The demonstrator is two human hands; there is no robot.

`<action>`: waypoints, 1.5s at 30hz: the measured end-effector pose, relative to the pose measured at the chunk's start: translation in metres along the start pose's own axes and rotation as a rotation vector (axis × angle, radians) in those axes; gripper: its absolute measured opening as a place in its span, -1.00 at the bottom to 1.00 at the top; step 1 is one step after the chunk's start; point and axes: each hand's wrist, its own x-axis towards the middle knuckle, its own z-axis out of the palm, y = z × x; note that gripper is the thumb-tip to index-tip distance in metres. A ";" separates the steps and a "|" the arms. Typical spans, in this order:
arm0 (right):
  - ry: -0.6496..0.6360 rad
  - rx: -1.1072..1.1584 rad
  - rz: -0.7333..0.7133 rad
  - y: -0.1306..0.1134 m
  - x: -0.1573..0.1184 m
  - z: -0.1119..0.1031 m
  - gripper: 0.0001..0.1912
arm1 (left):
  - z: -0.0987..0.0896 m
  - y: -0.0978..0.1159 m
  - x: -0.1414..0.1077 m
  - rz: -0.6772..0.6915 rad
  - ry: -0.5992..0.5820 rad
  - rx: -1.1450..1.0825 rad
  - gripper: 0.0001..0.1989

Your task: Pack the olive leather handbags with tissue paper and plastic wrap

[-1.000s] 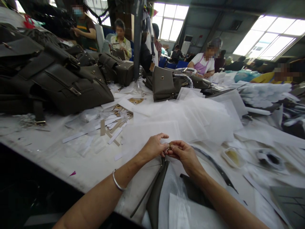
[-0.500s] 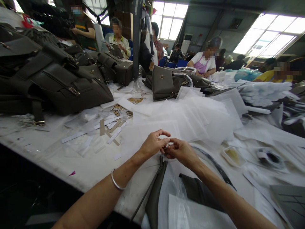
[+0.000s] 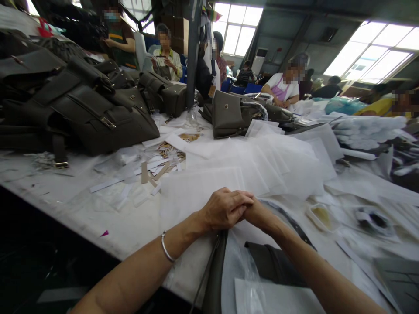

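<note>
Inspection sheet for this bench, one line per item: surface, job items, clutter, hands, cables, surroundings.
Surface: pale table, some smudges and specks.
Job items: dark leather-like piece just below the hands; anything between the fingers is hidden.
Clutter: translucent sheets spread beyond the hands, paper strips scattered to their left, purple scrap near the table edge, heap of dark bags at left.
Hands: left hand overlaps right hand; grip can't be confirmed.
Cables: nothing seen that is clearly a cable.
Surroundings: dark post, large windows, several people at work, including one in a purple apron.
</note>
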 end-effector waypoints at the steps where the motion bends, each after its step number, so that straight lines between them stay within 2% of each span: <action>1: -0.003 0.009 0.013 0.000 -0.001 -0.001 -0.79 | 0.000 0.001 -0.001 0.050 -0.009 0.039 -0.75; 3: -0.025 0.029 0.062 0.002 -0.006 -0.001 -0.81 | -0.001 0.001 -0.002 0.093 -0.018 0.099 -0.74; 5: -0.033 0.067 0.109 0.003 -0.013 -0.001 -0.77 | -0.003 0.000 -0.002 0.019 0.009 0.141 -0.73; 9: -0.005 0.170 0.171 0.005 -0.025 -0.002 -0.65 | -0.008 -0.009 0.002 -0.391 0.065 0.161 -0.72; 11: 0.010 0.204 0.173 0.004 -0.027 -0.002 -0.61 | -0.009 -0.014 0.003 -0.504 0.016 0.133 -0.77; 15: 0.027 0.229 0.165 -0.001 -0.028 -0.001 -0.61 | -0.012 -0.020 0.005 -0.567 -0.068 0.089 -0.75; 18: 0.063 0.225 0.158 -0.006 -0.029 -0.005 -0.62 | -0.018 -0.023 0.006 -0.610 -0.033 0.075 -0.74; 21: 0.117 0.205 0.145 -0.010 -0.032 -0.018 -0.61 | -0.024 -0.029 0.010 -0.632 0.010 0.031 -0.70; 23: 0.144 0.180 0.138 -0.011 -0.037 -0.032 -0.61 | -0.025 -0.031 0.012 -0.618 -0.021 -0.057 -0.66; 25: 0.171 0.149 0.135 -0.012 -0.043 -0.048 -0.63 | -0.023 -0.031 0.013 -0.615 -0.068 -0.140 -0.63; 27: 0.211 0.110 0.130 -0.010 -0.051 -0.065 -0.66 | -0.019 -0.029 0.013 -0.640 -0.067 -0.165 -0.64; 30: 0.295 0.036 0.120 -0.003 -0.062 -0.093 -0.68 | -0.017 -0.030 0.012 -0.798 -0.005 -0.231 -0.66; 32: 0.362 -0.035 0.117 0.002 -0.067 -0.115 -0.68 | -0.020 -0.034 0.013 -0.933 -0.017 -0.295 -0.67; 34: 0.447 -0.132 0.118 0.007 -0.072 -0.142 -0.68 | -0.025 -0.037 0.014 -1.004 -0.022 -0.265 -0.71; 36: 0.566 -0.258 0.121 0.011 -0.076 -0.176 -0.69 | -0.030 -0.038 0.016 -0.982 0.069 -0.137 -0.73; 39: 0.787 -0.484 0.134 0.018 -0.082 -0.234 -0.71 | -0.031 -0.035 0.018 -0.852 0.281 0.116 -0.75; 40: 0.850 -0.556 0.142 0.021 -0.085 -0.253 -0.71 | -0.030 -0.034 0.019 -0.809 0.293 0.134 -0.75; 43: 0.956 -0.721 0.185 0.034 -0.094 -0.302 -0.64 | -0.025 -0.034 0.019 -0.749 0.209 -0.099 -0.71; 45: 0.975 -0.792 0.222 0.046 -0.097 -0.326 -0.61 | -0.023 -0.036 0.017 -0.744 0.222 -0.239 -0.67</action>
